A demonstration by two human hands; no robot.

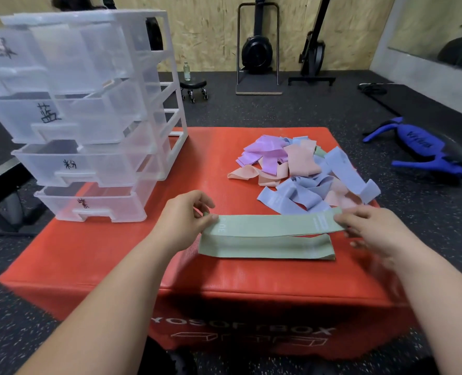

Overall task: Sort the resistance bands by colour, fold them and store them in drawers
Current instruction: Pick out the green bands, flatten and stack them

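Plywood walls and a speckled black rubber floor (278,112) surround a padded red box (116,261). Its front lettering is upside down and reads roughly "YOSOFTBOX". On the box's near half lies a flat woven green band (267,226), its pale print too small to read. The left hand (182,220) pinches one end in its grip, and the motion-blurred right hand (370,228) grips the other. At the box's far right sits a tangled pile of bands (300,169) in purple, pink and blue. On its far left corner stand clear plastic drawers (89,117) with handwritten labels: 蓝 and 粉 are legible, the others smeared.
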